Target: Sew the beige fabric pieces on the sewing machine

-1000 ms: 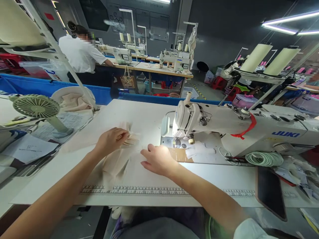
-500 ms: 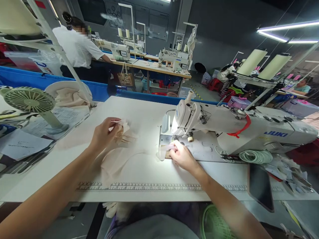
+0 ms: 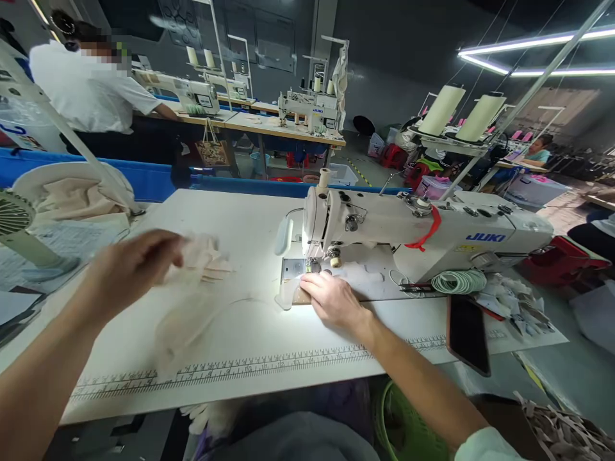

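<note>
Blue lettering "JUKI" stands on the arm of the white sewing machine (image 3: 413, 227), right of frame centre. A printed ruler scale (image 3: 250, 368) runs along the near edge of the white table (image 3: 240, 218), lower centre; its numerals are too small to read. Other labels, including those on machines in the background, are illegible.

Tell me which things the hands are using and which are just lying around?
In use: left hand lifting cream fabric pieces; right hand at the sewing machine needle, on a small piece.

Lying about: phone, fan, coiled cord, papers.
</note>
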Demonstrator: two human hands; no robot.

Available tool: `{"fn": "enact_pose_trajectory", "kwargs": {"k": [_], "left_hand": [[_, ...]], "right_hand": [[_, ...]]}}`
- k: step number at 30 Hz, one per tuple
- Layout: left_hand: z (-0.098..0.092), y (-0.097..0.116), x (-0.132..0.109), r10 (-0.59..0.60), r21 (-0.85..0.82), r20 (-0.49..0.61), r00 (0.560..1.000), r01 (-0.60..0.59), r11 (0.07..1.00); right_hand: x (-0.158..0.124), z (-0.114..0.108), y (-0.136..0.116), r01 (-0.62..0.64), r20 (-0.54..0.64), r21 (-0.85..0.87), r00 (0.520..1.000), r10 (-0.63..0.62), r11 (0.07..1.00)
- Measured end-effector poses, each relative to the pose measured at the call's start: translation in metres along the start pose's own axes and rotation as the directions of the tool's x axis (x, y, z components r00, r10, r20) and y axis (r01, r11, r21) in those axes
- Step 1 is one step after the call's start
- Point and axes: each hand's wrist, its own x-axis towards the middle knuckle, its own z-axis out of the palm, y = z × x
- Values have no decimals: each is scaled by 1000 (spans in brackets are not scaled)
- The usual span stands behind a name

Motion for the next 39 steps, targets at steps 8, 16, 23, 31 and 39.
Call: {"fn": "enact_pose_trajectory", "kwargs": {"k": [8, 16, 23, 31, 39], "left_hand": [[66, 6, -16, 156, -81, 571, 806, -133, 988], [83, 51, 1, 256, -169, 514, 818, -196, 966], [132, 94, -5, 227, -313, 617, 753, -30, 949], [138, 90, -2, 168, -85, 562, 810, -146, 986], [139, 95, 1, 135, -44, 557, 820, -133, 990]], "right_hand": [[-19, -8, -10, 10, 16, -26, 1000, -9, 1000], [-16, -8, -28, -20, 35, -119, 999, 24, 993], [-15, -12, -26, -46, 67, -30, 997, 48, 998], [-15, -13, -17, -52, 81, -27, 995, 54, 998], [-15, -11, -5, -182, 36, -11, 983, 182, 983]]}}
